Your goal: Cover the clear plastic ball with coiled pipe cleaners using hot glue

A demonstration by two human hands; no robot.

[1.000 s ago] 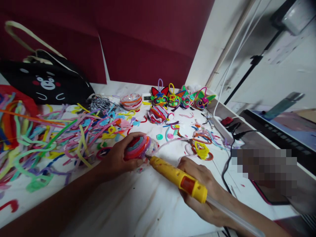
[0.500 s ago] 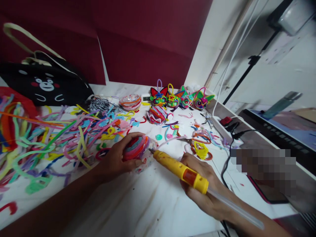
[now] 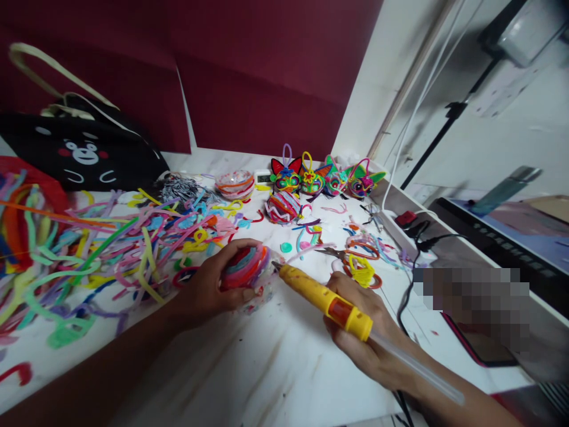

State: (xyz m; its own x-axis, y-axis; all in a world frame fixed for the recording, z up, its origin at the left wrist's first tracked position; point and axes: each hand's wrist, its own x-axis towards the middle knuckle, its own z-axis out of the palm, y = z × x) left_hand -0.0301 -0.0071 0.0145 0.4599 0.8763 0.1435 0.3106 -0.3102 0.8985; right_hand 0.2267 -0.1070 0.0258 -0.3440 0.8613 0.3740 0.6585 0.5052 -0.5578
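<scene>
Colored bands cover much of the piece we hold; a clear part looks bare.
Our left hand (image 3: 213, 283) grips the wrapped piece (image 3: 246, 267) low over the worktop (image 3: 213, 370), and our right hand (image 3: 362, 323) is closed around the yellow glue gun (image 3: 322, 296), its nozzle beside the piece; whether they touch, we cannot tell. A pale pink strand (image 3: 304, 255) lies near the nozzle, apparently unwound. Behind, we see a banded ball (image 3: 283, 207) without ears and an eared ornament (image 3: 287, 178) with a loop, which looks finished; ours seems only partly covered.
</scene>
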